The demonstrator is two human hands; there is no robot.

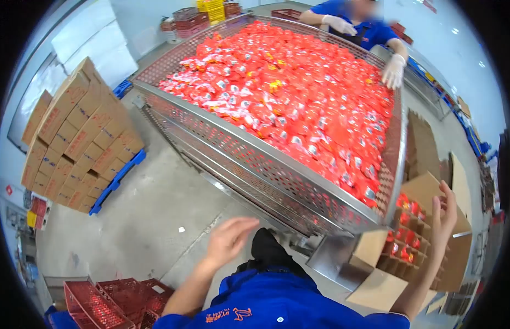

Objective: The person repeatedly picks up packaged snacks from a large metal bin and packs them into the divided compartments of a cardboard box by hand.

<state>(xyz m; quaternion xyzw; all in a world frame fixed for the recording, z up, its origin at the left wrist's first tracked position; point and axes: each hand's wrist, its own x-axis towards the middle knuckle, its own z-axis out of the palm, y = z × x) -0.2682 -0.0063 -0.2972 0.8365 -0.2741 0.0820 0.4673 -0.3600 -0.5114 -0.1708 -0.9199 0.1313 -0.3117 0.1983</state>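
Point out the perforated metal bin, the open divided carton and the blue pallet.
Perforated metal bin [255,158]: head view, on its long front wall.
Open divided carton [370,248]: head view, on its pale flap nearest the bin.
Blue pallet [118,182]: head view, on its visible side.

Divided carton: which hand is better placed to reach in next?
Probably the right hand: it is out on the carton's side, its forearm crossing the carton in this view. The left hand is on the body's other side, clearly farther away.

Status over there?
Bare left hand, bare right hand: apparently empty. Shiny red packets heaped in silvery perforated metal bin, some in divided brown cardboard box. No obvious obstruction.
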